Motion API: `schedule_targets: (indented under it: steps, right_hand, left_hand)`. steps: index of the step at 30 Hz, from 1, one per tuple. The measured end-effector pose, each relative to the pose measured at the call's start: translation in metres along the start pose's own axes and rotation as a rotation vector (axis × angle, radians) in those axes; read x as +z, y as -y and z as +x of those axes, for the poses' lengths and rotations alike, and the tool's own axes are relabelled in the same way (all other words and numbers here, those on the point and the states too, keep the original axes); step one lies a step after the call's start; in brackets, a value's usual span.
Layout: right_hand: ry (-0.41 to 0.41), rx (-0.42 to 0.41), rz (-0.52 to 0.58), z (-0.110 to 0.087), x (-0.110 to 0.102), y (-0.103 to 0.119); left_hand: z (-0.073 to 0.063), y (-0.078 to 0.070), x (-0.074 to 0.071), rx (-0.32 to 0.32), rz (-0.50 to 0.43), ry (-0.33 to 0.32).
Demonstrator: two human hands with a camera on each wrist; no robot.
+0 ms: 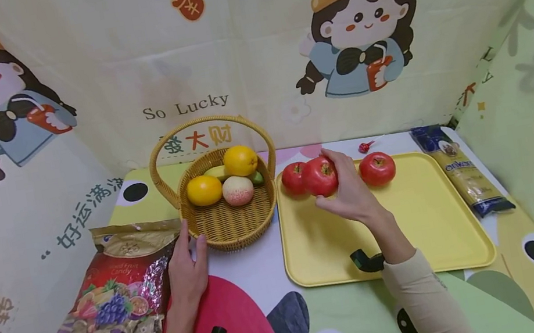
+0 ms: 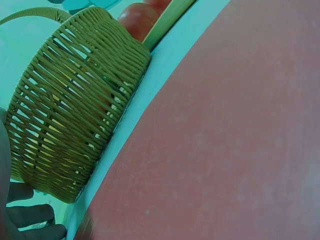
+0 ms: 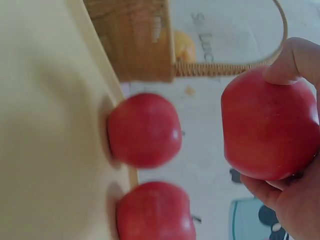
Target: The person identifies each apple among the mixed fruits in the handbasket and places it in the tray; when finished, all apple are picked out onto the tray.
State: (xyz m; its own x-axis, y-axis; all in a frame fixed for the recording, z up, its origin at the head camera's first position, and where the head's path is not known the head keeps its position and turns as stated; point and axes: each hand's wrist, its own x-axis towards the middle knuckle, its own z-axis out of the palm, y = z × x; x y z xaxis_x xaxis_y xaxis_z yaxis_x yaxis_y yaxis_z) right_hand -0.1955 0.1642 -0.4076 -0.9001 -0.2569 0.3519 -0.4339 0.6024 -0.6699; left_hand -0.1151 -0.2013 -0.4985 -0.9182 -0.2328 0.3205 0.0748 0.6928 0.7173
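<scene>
My right hand (image 1: 353,190) holds a red apple (image 1: 320,176) between thumb and fingers, raised over the yellow tray (image 1: 390,240). In the right wrist view the held apple (image 3: 270,125) is apart from two more apples on the tray, one nearer the basket (image 3: 147,130) and one farther along (image 3: 156,215). My left hand (image 1: 188,274) has extended fingers at the left side of the wicker basket (image 1: 236,233); whether they touch it I cannot tell. Inside the basket lie two orange-yellow fruits (image 1: 204,190), a pinkish peach (image 1: 238,191), a partly hidden yellow fruit and a green one.
A red and gold fruit candy bag (image 1: 114,298) lies left of the left hand. At the tray's right edge lies a long pasta packet (image 1: 464,172). A red wrapped lollipop (image 1: 364,147) sits behind the tray. The basket's tall handle (image 1: 206,120) arches upward.
</scene>
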Motion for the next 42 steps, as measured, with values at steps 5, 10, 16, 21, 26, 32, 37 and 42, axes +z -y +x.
schedule_targets:
  steps: [5, 10, 16, 21, 26, 32, 37, 42]
  right_hand:
    - [-0.054, 0.047, -0.021, 0.001, -0.014, -0.014]
    - [-0.1, 0.125, -0.015, 0.001, -0.029, -0.028]
    - [-0.164, 0.188, 0.017, -0.001, -0.045, -0.044]
    - [-0.221, 0.275, 0.01, -0.007, -0.059, -0.053]
    - [-0.265, 0.376, 0.012, -0.013, -0.074, -0.063]
    - [-0.309, 0.473, 0.038, -0.021, -0.089, -0.08]
    - [-0.331, 0.565, 0.06, -0.027, -0.097, -0.094]
    - [-0.361, 0.619, 0.045, -0.032, -0.102, -0.106]
  left_hand:
    - [0.0, -0.001, 0.0, 0.004, 0.001, 0.001]
    - [0.0, 0.0, 0.0, 0.004, 0.0, -0.001]
    - [0.0, -0.001, 0.0, 0.001, 0.001, 0.003]
    - [0.0, -0.001, -0.001, 0.002, 0.012, 0.003]
    - [-0.001, 0.0, -0.002, -0.006, 0.011, 0.004]
    - [-0.001, -0.001, -0.002, -0.015, 0.008, 0.008]
    - [-0.001, -0.002, -0.001, -0.018, 0.007, 0.007]
    - [-0.001, -0.002, -0.001, -0.011, -0.001, 0.0]
